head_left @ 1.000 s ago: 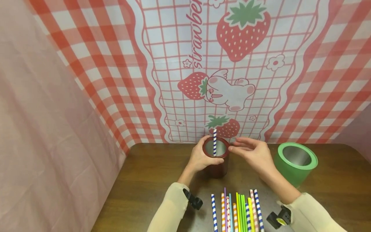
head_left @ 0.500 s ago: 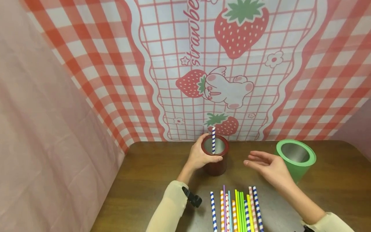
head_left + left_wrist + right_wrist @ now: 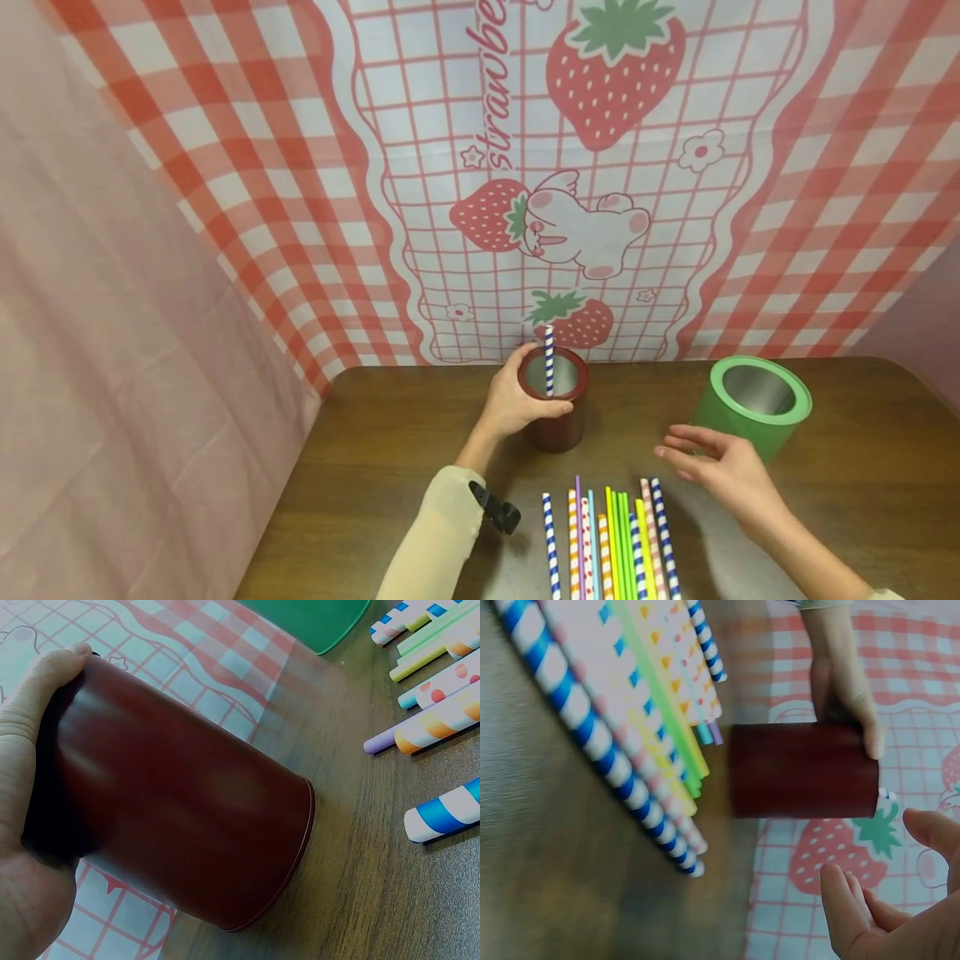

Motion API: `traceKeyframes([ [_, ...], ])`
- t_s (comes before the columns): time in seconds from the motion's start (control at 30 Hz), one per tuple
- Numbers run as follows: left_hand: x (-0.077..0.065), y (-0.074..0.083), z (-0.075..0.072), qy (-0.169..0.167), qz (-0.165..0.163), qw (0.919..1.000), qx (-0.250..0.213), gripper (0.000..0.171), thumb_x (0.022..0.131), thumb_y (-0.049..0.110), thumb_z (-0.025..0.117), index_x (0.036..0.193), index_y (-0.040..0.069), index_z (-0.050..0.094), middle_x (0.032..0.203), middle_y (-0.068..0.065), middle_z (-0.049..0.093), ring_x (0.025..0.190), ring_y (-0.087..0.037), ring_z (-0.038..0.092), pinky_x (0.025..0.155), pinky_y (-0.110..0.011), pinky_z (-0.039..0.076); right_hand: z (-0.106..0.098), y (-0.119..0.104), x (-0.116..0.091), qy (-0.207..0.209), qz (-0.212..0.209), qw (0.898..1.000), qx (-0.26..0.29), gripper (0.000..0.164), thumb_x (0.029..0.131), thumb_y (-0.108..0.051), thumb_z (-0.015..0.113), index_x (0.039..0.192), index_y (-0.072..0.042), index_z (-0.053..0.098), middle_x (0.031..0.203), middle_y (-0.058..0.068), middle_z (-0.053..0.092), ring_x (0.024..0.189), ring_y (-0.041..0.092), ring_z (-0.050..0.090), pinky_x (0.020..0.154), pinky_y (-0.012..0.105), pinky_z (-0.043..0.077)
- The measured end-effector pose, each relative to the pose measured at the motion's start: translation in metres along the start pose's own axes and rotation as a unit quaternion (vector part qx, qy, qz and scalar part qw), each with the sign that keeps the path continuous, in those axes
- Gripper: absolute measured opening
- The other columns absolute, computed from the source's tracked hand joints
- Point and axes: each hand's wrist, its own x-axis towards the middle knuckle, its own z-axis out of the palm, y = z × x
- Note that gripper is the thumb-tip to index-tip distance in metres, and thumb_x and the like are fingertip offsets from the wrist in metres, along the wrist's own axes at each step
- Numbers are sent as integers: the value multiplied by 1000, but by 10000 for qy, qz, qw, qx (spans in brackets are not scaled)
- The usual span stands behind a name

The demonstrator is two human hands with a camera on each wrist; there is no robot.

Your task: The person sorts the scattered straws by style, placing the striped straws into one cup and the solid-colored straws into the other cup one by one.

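Near the back of the table stands a dark red can [image 3: 557,427], which my left hand [image 3: 517,398] grips around its upper part, thumb along the near rim. One blue-and-white striped straw [image 3: 549,358] stands upright inside, its top above the rim. In the left wrist view the can [image 3: 187,802] fills the middle. My right hand [image 3: 731,475] hovers apart from the can, in front of the green can [image 3: 750,433], with nothing between its fingers. Several paper and plastic straws [image 3: 615,542] lie side by side on the table, to the left of that hand.
The brown wooden table [image 3: 390,483] meets a strawberry-patterned cloth [image 3: 585,225] at its back edge. A pink curtain [image 3: 150,375] hangs on the left. The green can stands at the back right, its mouth facing up.
My right hand has moved away from the red can, to the right and nearer to me. My left hand keeps its grip on the can, and the straw stays inside.
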Motion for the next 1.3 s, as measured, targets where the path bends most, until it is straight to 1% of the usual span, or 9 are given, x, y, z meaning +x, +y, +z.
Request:
traceKeyframes([
  [0.2, -1, 0, 1, -48, 57, 9999, -139, 102, 58, 20, 93, 144, 13, 39, 125, -9, 60, 108, -30, 60, 87, -36, 49, 3, 26, -8, -116, 504, 9984, -214, 64, 88, -23, 70, 133, 15, 45, 121, 26, 61, 87, 4, 65, 74, 29, 56],
  [0.33, -2, 1, 0, -47, -25, 10000, -19, 100, 58, 22, 93, 143, 16, 40, 124, -4, 61, 106, -22, 60, 87, -35, 49, 7, 41, -12, -162, 771, 9962, -359, 62, 88, -21, 70, 132, 15, 45, 120, 26, 61, 86, 5, 65, 73, 30, 56],
  [0.5, -2, 0, -1, -30, -5, 9999, 115, 98, 58, 28, 93, 141, 18, 42, 121, 0, 62, 103, -15, 59, 86, -33, 49, 11, 52, -15, -102, 823, 9959, -374, 60, 87, -17, 71, 130, 16, 46, 119, 26, 62, 83, 3, 65, 72, 30, 56],
  [0.63, -1, -2, 0, -33, 54, 9998, 163, 98, 58, 29, 92, 141, 16, 42, 121, 1, 62, 103, -15, 59, 85, -34, 50, 14, 57, -16, -21, 776, 9949, -652, 60, 83, -16, 75, 127, 15, 50, 114, 23, 65, 79, 7, 66, 68, 28, 56],
  [0.73, -1, -2, 0, -31, 72, 9998, 179, 98, 58, 29, 92, 141, 15, 42, 121, 0, 61, 103, -15, 59, 85, -34, 50, 15, 60, -17, 58, 598, 9902, -1262, 61, 77, -19, 79, 124, 12, 55, 108, 18, 69, 78, 9, 67, 69, 27, 53],
  [0.87, 0, -3, 0, -29, 58, 9999, 160, 99, 58, 29, 93, 141, 15, 42, 122, -1, 62, 104, -17, 60, 85, -34, 49, 18, 65, -16, 220, 366, 9772, -2078, 63, 67, -24, 85, 118, 7, 62, 101, 10, 72, 82, 14, 68, 84, 39, 48],
  [1.0, 1, -3, 0, -46, 58, 9999, 149, 99, 58, 30, 93, 141, 14, 42, 123, -4, 62, 105, -21, 60, 85, -35, 49, 21, 70, -16, 377, 157, 9713, -2343, 64, 61, -24, 87, 114, 6, 65, 97, 9, 73, 77, 12, 69, 88, 51, 46],
  [1.17, 1, -3, 0, -78, 122, 9998, 152, 100, 58, 28, 92, 142, 10, 40, 124, -9, 61, 107, -29, 60, 85, -36, 50, 24, 71, -16, 531, -96, 9663, -2518, 60, 59, -18, 86, 111, 6, 66, 94, 8, 73, 68, 7, 66, 75, 37, 51],
  [1.3, 1, -1, -1, -55, 159, 9996, 208, 99, 58, 29, 92, 141, 11, 41, 122, -5, 62, 104, -22, 60, 85, -35, 50, 24, 72, -16, 655, -267, 9604, -2694, 55, 57, -14, 84, 107, 4, 68, 88, 5, 73, 65, 5, 64, 69, 31, 48],
])
